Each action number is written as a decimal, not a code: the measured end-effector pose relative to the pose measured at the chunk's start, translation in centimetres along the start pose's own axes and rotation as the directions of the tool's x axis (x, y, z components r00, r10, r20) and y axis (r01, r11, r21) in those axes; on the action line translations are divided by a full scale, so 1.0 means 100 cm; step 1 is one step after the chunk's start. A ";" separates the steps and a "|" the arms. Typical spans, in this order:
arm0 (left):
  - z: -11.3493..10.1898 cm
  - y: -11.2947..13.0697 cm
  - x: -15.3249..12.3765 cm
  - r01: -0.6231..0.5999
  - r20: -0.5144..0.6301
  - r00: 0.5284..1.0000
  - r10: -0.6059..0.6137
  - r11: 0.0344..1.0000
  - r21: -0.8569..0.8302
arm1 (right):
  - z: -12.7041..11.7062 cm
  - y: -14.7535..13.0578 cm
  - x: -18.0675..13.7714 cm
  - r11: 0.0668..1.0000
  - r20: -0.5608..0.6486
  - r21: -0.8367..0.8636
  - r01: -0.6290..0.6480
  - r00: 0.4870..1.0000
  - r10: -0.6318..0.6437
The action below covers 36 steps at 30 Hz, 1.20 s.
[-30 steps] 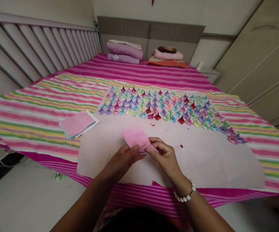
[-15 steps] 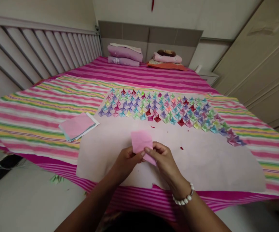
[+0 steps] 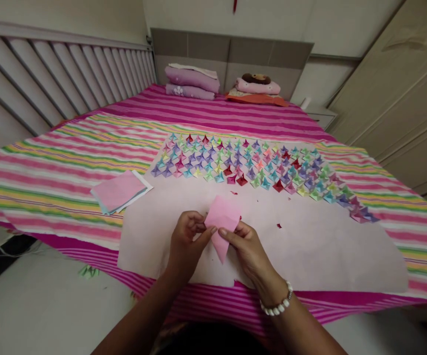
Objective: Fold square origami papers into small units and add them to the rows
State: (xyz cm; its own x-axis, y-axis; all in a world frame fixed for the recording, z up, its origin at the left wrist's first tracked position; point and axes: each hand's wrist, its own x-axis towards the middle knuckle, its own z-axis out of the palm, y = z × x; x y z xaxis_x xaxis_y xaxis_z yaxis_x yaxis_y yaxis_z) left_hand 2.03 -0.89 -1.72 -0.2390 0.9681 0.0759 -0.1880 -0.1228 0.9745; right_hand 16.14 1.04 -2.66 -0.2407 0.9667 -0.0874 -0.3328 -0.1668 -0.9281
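Note:
A sheet of pink paper [image 3: 223,212], folded to a kite-like shape with its narrow point toward me, is held between my two hands. My left hand [image 3: 189,239] pinches its left edge, the thumb lying on the paper's face. On the right edge, my right hand [image 3: 246,246] grips it the same way, thumb tip close to the other thumb. Fingers behind the paper are partly hidden. Below the hands lies a large pale sheet [image 3: 309,246]. Beyond them stand rows of small folded paper pieces [image 3: 250,173] in many colours.
To the left rests a stack of paper sheets [image 3: 120,190], pink on top. Dark red scraps [image 3: 279,226] lie on the pale sheet. Striped bedding [image 3: 50,172] surrounds it. At the headboard are folded purple bedding [image 3: 192,81] and a pink pile [image 3: 257,88]. Green paper bits [image 3: 88,271] lie on the floor.
The pink paper has turned from a slanted rectangle to a kite shape pointing toward me. My left hand has shifted slightly left and up; both hands still hold the paper.

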 end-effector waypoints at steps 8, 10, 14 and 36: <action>-0.007 -0.001 -0.004 -0.063 0.080 0.996 0.046 0.973 0.221 | 0.001 -0.006 0.002 0.997 -0.055 0.078 0.024 0.998 -0.020; -0.006 0.002 -0.004 -0.063 0.082 0.996 0.043 0.966 0.251 | 0.001 -0.005 0.002 0.997 -0.078 0.073 0.033 0.997 -0.027; -0.008 0.002 -0.002 -0.122 0.118 0.989 0.094 0.957 0.264 | -0.004 -0.006 0.000 0.998 -0.047 -0.013 0.064 0.997 -0.065; -0.005 -0.001 0.002 0.225 0.235 0.929 -0.285 0.941 0.252 | -0.004 -0.016 0.010 0.996 -0.173 -0.049 0.072 0.982 -0.079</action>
State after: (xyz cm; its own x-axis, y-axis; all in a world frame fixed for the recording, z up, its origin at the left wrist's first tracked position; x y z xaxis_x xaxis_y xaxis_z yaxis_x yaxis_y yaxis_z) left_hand 1.52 -0.79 -1.90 0.0560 0.9859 -0.1578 0.0093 0.1576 0.9875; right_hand 16.78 2.39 -1.36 -0.0526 0.9958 -0.0745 -0.3038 -0.0870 -0.9488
